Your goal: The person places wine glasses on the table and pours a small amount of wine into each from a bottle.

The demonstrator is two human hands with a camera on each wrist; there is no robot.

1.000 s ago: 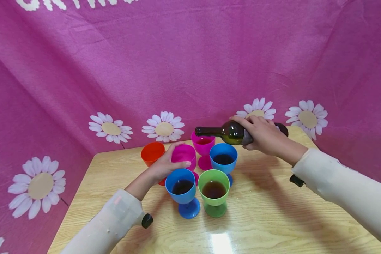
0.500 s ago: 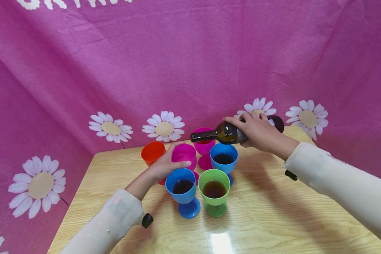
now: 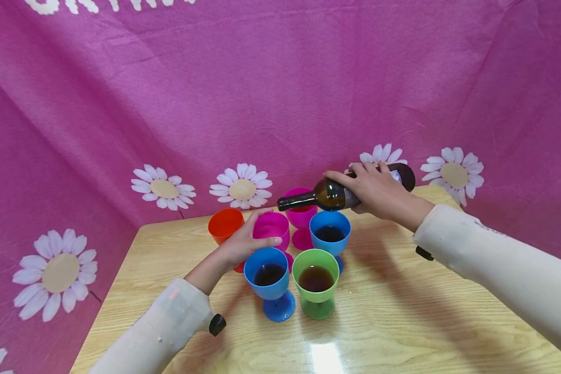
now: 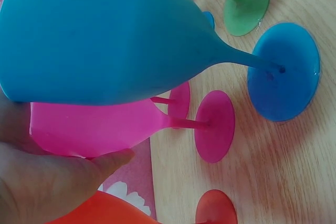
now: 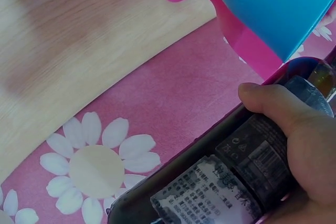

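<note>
My left hand (image 3: 240, 243) grips the bowl of a pink goblet (image 3: 273, 226), thumb and fingers at its sides; its visible inside looks plain pink. In the left wrist view the goblet's pink foot (image 4: 214, 126) stands on the table. Held around its body by my right hand (image 3: 378, 193), a dark glass wine bottle (image 3: 329, 195) lies tilted, nearly level. Its mouth points left, just above the gripped goblet's far right rim. No stream of liquid can be made out. Labels show on the bottle (image 5: 205, 192) in the right wrist view.
Close around stand a blue goblet (image 3: 266, 291) and a green goblet (image 3: 315, 296) in front, another blue goblet (image 3: 341, 244) at right, a second pink goblet (image 3: 301, 221) behind, and an orange goblet (image 3: 224, 223) at left. Several hold dark liquid. A flowered pink cloth (image 3: 280, 104) hangs behind the wooden table (image 3: 402, 311).
My right hand has moved the bottle left and tipped it, so its mouth is lower and nearer the gripped pink goblet. The left hand has stayed in place.
</note>
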